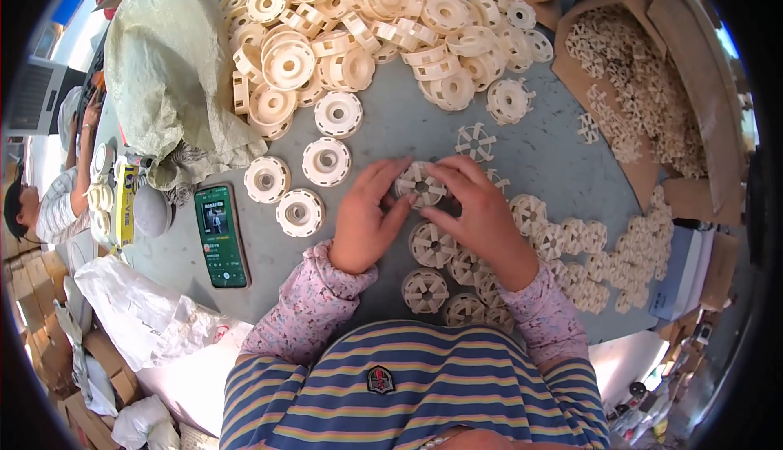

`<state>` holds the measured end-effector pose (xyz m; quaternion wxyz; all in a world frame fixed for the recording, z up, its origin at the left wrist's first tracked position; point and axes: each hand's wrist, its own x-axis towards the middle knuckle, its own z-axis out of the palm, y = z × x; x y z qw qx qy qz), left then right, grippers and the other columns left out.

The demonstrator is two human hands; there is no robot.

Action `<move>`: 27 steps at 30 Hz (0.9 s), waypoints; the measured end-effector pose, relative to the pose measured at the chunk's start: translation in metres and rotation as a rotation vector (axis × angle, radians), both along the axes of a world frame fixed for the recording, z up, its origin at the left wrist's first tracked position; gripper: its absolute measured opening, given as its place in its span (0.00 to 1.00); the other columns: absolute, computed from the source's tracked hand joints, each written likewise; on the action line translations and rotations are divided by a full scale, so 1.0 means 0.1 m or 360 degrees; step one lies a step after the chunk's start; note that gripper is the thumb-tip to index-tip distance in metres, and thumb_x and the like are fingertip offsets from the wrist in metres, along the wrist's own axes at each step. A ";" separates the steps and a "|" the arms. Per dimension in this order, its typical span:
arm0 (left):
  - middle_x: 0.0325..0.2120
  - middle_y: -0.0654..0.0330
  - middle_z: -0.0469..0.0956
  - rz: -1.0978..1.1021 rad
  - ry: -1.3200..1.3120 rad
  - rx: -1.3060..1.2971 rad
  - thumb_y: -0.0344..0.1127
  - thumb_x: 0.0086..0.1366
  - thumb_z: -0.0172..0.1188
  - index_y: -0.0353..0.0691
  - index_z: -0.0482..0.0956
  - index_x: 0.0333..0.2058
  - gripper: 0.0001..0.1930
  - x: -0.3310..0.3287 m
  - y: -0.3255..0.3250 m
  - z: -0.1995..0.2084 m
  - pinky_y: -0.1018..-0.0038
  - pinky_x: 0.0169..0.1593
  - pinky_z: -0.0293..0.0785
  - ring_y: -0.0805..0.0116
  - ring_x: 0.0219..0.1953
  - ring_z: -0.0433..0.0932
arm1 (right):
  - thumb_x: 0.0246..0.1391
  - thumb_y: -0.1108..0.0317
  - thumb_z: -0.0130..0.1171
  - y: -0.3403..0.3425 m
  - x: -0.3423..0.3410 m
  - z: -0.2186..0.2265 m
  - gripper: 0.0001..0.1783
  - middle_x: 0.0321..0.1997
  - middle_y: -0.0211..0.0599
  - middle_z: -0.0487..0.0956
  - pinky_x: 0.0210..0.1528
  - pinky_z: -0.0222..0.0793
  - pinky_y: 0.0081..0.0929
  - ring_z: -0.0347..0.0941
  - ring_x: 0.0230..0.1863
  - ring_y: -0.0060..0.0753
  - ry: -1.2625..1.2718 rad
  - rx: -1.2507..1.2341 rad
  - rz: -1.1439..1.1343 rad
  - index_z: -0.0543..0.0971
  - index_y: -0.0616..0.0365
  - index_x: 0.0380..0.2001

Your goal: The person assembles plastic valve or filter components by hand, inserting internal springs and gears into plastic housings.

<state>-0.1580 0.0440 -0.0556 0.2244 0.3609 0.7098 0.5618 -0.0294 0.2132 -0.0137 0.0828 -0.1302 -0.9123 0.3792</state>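
Both my hands meet over the middle of the table around one round cream plastic wheel (420, 182) with a spoked, star-shaped face. My left hand (367, 213) grips its left side, thumb and fingers closed on the rim. From the right, my right hand (477, 213) pinches the same wheel. Just beyond lies a loose six-armed plastic spider (475, 141). Left of my left hand sit several plastic rings (327, 162) with round centres. Below the hands are several wheels with spoked faces (425, 290), lying flat, partly hidden by my right forearm.
A heap of cream rings (351, 9) covers the far side. At right stands a cardboard box (693, 83) of small spiders, with rows of spoked wheels (603, 266) nearer. A phone (222, 236), a pale green sack (171, 66) and a white plastic bag (147, 311) lie left. Another person (61, 197) is at far left.
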 end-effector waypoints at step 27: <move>0.57 0.52 0.79 0.0133 0.0652 -0.0299 0.28 0.51 0.81 0.40 0.80 0.61 0.36 -0.09 -0.10 0.20 0.61 0.48 0.82 0.49 0.45 0.84 | 0.60 0.65 0.69 0.51 0.43 0.01 0.25 0.58 0.46 0.80 0.59 0.76 0.45 0.78 0.58 0.53 -0.0362 0.0104 -0.0347 0.78 0.55 0.60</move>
